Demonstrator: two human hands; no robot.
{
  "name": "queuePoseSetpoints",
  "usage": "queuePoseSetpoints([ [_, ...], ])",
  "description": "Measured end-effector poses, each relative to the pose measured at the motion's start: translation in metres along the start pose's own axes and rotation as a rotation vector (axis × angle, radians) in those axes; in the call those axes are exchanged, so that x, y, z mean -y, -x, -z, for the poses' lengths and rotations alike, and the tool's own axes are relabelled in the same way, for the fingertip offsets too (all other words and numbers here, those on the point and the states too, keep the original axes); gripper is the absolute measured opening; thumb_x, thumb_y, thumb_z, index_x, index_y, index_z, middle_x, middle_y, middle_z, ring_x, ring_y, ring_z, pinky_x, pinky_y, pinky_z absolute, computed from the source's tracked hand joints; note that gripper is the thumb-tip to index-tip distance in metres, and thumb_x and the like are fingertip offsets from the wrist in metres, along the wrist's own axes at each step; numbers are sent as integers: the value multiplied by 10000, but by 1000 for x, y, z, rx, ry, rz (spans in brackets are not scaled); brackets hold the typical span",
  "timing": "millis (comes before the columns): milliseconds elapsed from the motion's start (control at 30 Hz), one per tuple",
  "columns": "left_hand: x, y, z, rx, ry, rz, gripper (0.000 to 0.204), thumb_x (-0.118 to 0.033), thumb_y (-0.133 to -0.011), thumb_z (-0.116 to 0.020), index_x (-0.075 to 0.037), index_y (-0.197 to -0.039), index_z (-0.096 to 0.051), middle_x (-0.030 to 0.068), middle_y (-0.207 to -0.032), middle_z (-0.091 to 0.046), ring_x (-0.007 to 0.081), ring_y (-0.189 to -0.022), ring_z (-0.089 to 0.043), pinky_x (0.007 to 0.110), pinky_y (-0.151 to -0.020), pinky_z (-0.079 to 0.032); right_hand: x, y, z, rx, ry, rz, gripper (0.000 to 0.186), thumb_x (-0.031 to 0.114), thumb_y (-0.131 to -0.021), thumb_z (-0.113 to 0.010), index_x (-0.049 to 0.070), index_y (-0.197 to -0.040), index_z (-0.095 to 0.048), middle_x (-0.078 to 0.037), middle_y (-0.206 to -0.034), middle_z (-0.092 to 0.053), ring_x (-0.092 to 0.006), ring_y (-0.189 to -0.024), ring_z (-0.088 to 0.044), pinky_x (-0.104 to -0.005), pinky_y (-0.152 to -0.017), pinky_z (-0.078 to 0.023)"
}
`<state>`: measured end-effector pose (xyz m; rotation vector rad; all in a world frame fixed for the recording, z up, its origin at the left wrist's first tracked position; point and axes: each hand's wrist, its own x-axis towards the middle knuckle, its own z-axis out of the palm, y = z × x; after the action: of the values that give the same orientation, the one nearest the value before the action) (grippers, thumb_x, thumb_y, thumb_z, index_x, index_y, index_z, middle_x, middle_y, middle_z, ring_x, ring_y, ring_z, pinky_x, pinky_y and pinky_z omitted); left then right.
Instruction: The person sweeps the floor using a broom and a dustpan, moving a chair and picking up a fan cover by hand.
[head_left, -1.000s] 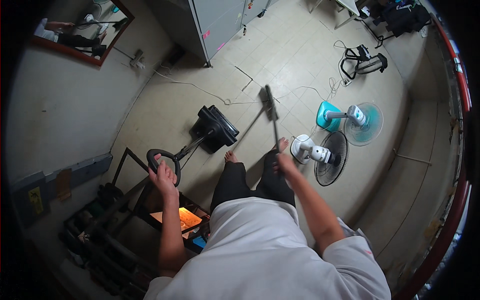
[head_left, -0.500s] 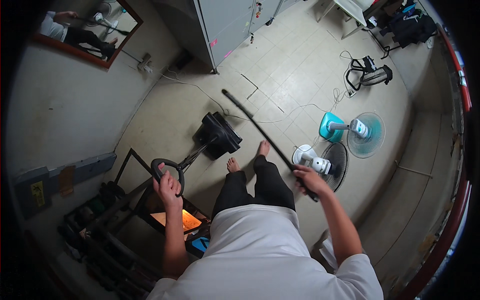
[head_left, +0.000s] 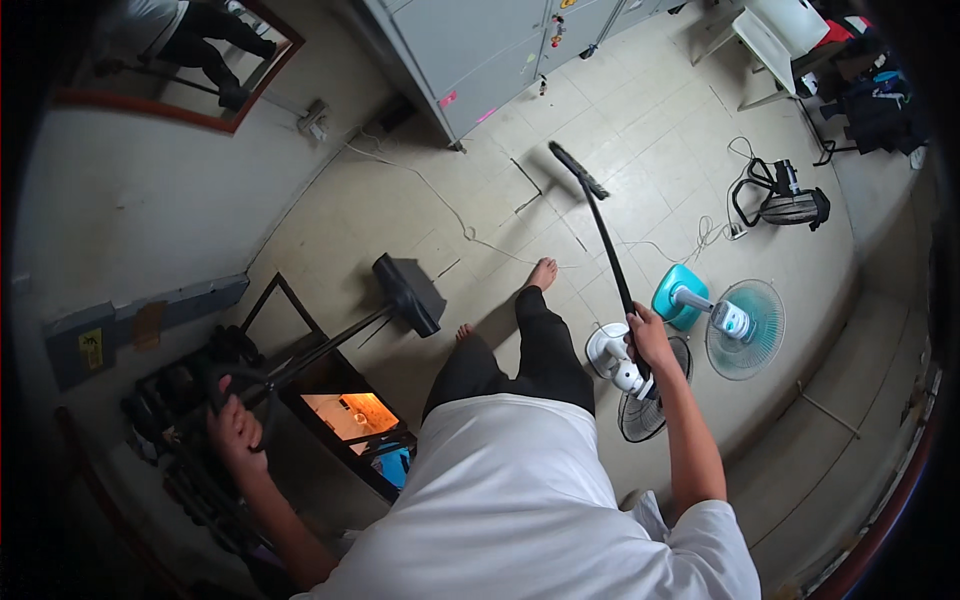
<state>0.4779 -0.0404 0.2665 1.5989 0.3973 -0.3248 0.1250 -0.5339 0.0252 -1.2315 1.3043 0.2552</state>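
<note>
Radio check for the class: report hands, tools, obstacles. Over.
Left hand gripping black dustpan handle. Right hand gripping broom. Pale cord across floor ahead; white fan near right hand.

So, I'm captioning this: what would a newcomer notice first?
Probably the black broom in the right hand, right of centre, and the black dustpan, left of centre, in the left hand. Then the teal fan at right and the bright orange patch at lower left.

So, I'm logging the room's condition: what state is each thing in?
Dustpan: handle gripped by the left hand
Broom: handle gripped by the right hand
Teal fan: upright; running unclear
White fan: upright, partly hidden
Black fan: running unclear
White chair: upright
Gray cabinet: visible doors shut
</note>
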Motion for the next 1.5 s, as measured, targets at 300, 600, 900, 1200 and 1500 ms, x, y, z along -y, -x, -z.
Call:
queuePoseSetpoints([
  [300, -49, 20, -64, -163, 20, -101, 353, -127, -977, -520, -26, -1315, -521, -71, -611, -328, 12, -398, -255, 200, -336, -234, 96, -82, 52, 266, -113, -77, 522, 205, -989, -470, 19, -1464, -358, -32, -655, -504, -109, -433, -434, -259, -402, -361],
  [600, -100, 27, -90, -286, 18, -248, 358, -154, -985, -523, -35, -1322, -520, -76, -609, -326, 6, -405, -248, 192, -339, -243, 109, -129, -1, 588, -521, -319, 138, 253, -1003, -449, 137, -1077, -463, 29, -667, -443, -44, -461, -381, -210, -403, -316],
  [900, -144, -15, -117, -188, -52, -284, 391, -162, -992, -519, -12, -1352, -489, -78, -629, -310, -5, -439, -245, 184, -358, -232, 55, -193, -74, 808, -1123, -488, 158, 224, -1022, -452, 70, -994, -472, 13, -672, -476, -31, -419, -419, -186, -350, -363],
  [1200, -177, -56, -102, -83, -20, -291, 448, -163, -992, -519, 5, -1399, -442, -83, -635, -300, -10, -442, -225, 187, -363, -223, 67, -131, 29, 161, -845, -373, 114, 205, -1000, -449, 98, -971, -475, 1, -665, -474, -52, -440, -394, -209, -355, -321],
  [1500, -186, -75, -78, 58, 115, -269, 429, -123, -1014, -461, 13, -1417, -415, -68, -629, -303, -14, -430, -221, 180, -340, -218, 93, -27, -72, 481, -439, -299, 447, 213, -977, -490, 46, -1388, -435, -22, -645, -504, -91, -421, -442, -260, -385, -380],
])
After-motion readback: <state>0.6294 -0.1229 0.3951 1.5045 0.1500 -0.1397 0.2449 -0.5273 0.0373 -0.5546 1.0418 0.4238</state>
